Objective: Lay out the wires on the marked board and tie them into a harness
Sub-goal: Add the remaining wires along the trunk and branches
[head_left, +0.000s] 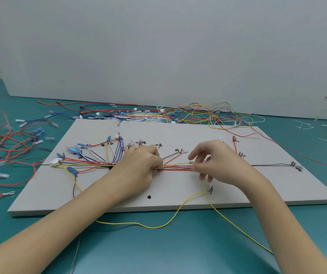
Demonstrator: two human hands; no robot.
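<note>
One green table (178,244), one grey board (237,186) on it. One wire bundle (176,167) runs left-right across board centre. Two hands: left hand (141,165) pinches bundle, right hand (216,161) pinches yellow wire (178,210).

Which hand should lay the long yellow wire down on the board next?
Probably the right hand. Its fingers pinch the yellow wire at the bundle's end, and the loose slack trails off the board just below it. The left hand is busy pressing the bundle down.
</note>
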